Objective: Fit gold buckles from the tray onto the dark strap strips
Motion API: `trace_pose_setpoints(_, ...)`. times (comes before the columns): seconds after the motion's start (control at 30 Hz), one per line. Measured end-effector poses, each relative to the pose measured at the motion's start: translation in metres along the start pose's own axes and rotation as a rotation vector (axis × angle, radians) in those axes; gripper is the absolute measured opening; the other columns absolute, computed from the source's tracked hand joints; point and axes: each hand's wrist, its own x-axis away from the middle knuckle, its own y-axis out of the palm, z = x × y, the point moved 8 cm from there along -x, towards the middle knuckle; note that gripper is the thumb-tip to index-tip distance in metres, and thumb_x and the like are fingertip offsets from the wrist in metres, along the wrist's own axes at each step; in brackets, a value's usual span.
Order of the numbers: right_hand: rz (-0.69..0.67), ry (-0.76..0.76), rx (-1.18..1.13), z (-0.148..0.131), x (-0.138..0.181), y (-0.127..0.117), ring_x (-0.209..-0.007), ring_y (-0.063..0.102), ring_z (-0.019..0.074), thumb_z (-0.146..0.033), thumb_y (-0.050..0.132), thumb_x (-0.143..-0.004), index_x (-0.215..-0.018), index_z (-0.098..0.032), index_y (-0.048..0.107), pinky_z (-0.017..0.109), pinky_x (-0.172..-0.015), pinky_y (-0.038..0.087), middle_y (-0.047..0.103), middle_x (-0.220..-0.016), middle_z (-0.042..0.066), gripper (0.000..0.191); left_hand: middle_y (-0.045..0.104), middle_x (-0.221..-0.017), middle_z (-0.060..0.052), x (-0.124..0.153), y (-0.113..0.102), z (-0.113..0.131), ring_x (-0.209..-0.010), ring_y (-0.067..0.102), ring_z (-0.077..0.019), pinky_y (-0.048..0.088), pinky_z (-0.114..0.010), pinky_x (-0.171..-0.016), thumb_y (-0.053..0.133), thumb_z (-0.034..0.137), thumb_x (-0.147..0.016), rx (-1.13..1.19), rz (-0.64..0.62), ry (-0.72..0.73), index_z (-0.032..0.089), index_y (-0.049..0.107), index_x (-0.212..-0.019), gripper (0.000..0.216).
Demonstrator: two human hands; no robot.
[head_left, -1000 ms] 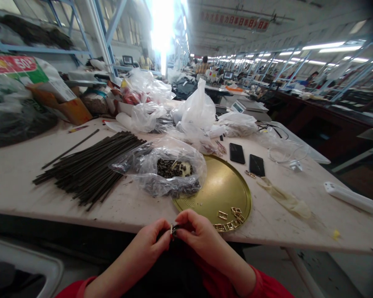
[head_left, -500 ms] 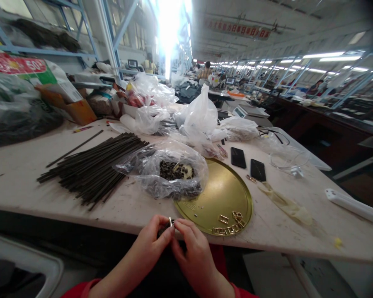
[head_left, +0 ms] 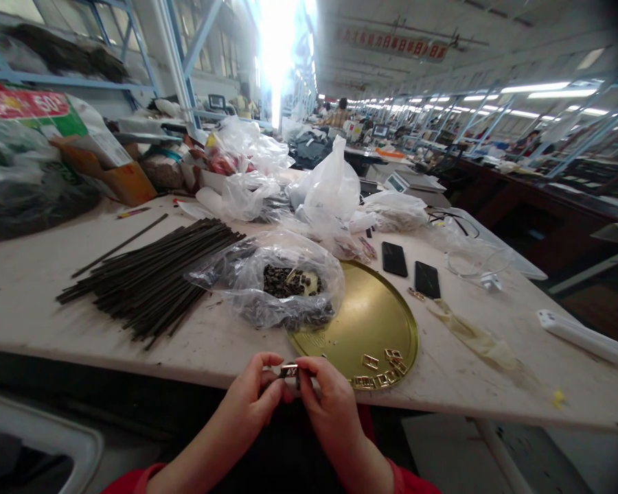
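At the table's front edge, my left hand (head_left: 253, 392) and my right hand (head_left: 328, 394) are closed on a small gold buckle (head_left: 290, 367), pinching it between thumbs and fingers from either side. A short dark strip shows at the buckle, partly hidden by my fingers. Just beyond my right hand lies a round gold tray (head_left: 360, 309) with several loose gold buckles (head_left: 384, 376) along its near rim. An open clear plastic bag (head_left: 242, 302) of small dark pieces (head_left: 283, 281) overlaps the tray's left side.
Left of the bag lies a heap of long dark strips (head_left: 154, 278). Two black phones (head_left: 394, 259), a pale crumpled strip (head_left: 476, 337) and a white power strip (head_left: 581, 336) lie to the right. Filled plastic bags (head_left: 329, 182) and a scale (head_left: 404, 180) stand behind.
My hands have drawn slightly apart at the fingertips, and the buckle has turned from upright to lying crosswise between them. The right hand has shifted a little right.
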Motion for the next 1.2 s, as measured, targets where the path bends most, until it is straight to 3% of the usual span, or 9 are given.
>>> trace_pose_setpoints(0.13,-0.004,0.211,-0.199,0.015,0.001,0.004,-0.075,0.062,0.0158,-0.017,0.051,-0.08,-0.089,-0.018,0.058,0.026,-0.069,0.05,0.064,-0.081,0.004,0.011,0.061,-0.069,0.001,-0.003,-0.001,0.005,-0.063,0.057,-0.0147,0.044,-0.025,-0.058,0.048,0.027,-0.08,-0.029,0.016,0.042,0.016,0.046,-0.096,0.019)
trace_pose_setpoints(0.3,-0.027,0.389,-0.575,0.018,0.001,0.013,-0.071,0.062,0.0149,-0.025,0.058,-0.076,-0.086,-0.019,0.057,0.025,-0.064,0.051,0.063,-0.078,0.002,0.012,0.064,-0.086,-0.004,-0.002,-0.006,0.014,-0.082,0.06,-0.0191,0.045,-0.03,-0.076,0.047,0.027,-0.082,-0.11,0.068,0.091,0.017,0.048,-0.095,0.016)
trace_pose_setpoints(0.47,-0.073,0.567,-0.796,0.02,0.001,0.019,-0.064,0.061,0.0132,-0.037,0.065,-0.07,-0.079,-0.018,0.06,0.024,-0.06,0.051,0.065,-0.07,-0.001,0.022,0.064,-0.077,-0.001,-0.001,-0.005,0.019,-0.075,0.06,-0.0181,0.045,-0.028,-0.069,0.046,0.028,-0.083,-0.167,0.055,0.098,0.018,0.049,-0.093,0.015)
trace_pose_setpoints(0.7,-0.185,0.684,-0.93,0.023,0.004,0.026,-0.063,0.061,0.011,-0.034,0.073,-0.063,-0.075,-0.015,0.062,0.024,-0.066,0.05,0.065,-0.069,-0.002,0.025,0.057,-0.063,0.004,-0.001,-0.01,0.015,-0.058,0.055,-0.0149,0.041,-0.024,-0.054,0.048,0.032,-0.081,-0.21,0.093,0.079,0.02,0.044,-0.078,0.013)
trace_pose_setpoints(0.87,-0.259,0.677,-0.9,0.03,0.007,0.035,-0.062,0.06,0.0112,-0.035,0.071,-0.066,-0.083,-0.015,0.062,0.024,-0.064,0.049,0.065,-0.069,-0.001,0.027,0.054,-0.064,0.003,0.002,-0.009,0.017,-0.059,0.052,-0.0149,0.04,-0.024,-0.055,0.048,0.032,-0.08,-0.251,0.083,0.092,0.02,0.046,-0.074,0.014)
trace_pose_setpoints(0.97,-0.212,0.582,-0.818,0.031,0.003,0.032,-0.061,0.06,0.0118,-0.038,0.066,-0.071,-0.085,-0.016,0.062,0.025,-0.062,0.049,0.064,-0.07,-0.001,0.027,0.055,-0.069,0.002,0.005,-0.003,0.024,-0.063,0.051,-0.0149,0.041,-0.024,-0.059,0.044,0.027,-0.081,-0.246,0.029,0.121,0.018,0.051,-0.078,0.011)
trace_pose_setpoints(1.1,-0.164,0.517,-0.728,0.028,0.002,0.027,-0.056,0.058,0.0118,-0.038,0.061,-0.074,-0.086,-0.017,0.06,0.024,-0.057,0.048,0.062,-0.066,-0.002,0.024,0.049,-0.062,0.004,0.006,0.002,0.021,-0.055,0.046,-0.0131,0.038,-0.023,-0.052,0.035,0.032,-0.085,-0.189,-0.029,0.075,0.018,0.051,-0.079,0.022)
trace_pose_setpoints(1.2,-0.11,0.473,-0.617,0.027,0.001,0.02,-0.06,0.059,0.0135,-0.036,0.059,-0.076,-0.087,-0.017,0.061,0.025,-0.059,0.048,0.064,-0.07,0.0,0.022,0.05,-0.064,0.004,0.005,0.004,0.021,-0.057,0.046,-0.0129,0.039,-0.023,-0.054,0.04,0.037,-0.084,-0.182,-0.044,0.075,0.018,0.052,-0.08,0.023)
